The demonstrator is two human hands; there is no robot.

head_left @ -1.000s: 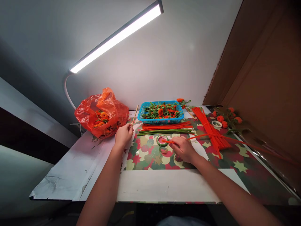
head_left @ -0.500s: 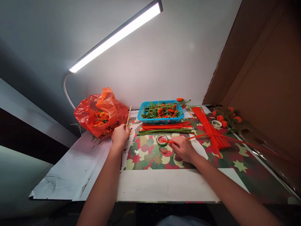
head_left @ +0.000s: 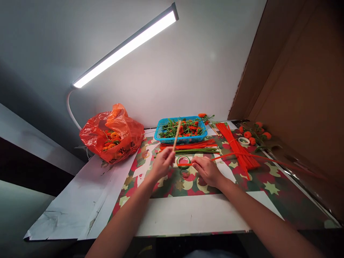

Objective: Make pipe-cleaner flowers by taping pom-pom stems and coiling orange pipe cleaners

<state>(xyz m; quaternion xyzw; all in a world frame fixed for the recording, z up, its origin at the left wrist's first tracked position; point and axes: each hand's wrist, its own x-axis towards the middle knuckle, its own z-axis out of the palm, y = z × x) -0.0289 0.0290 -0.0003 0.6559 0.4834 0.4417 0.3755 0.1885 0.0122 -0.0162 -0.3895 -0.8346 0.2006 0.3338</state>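
Left hand (head_left: 162,163): left of tape roll (head_left: 184,157), fingers pinched. Right hand (head_left: 206,170): right of tape roll, fingers curled. Forearms (head_left: 126,211) angled inward.

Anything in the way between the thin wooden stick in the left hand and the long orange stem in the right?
Nothing visible between the thin tan wooden stick in the left hand and the long orange stem in the right hand. The green-and-white tape roll shows behind the stem's tip, apparently lying lower.

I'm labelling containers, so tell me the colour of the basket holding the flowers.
The basket is bright blue, best seen in the head view.
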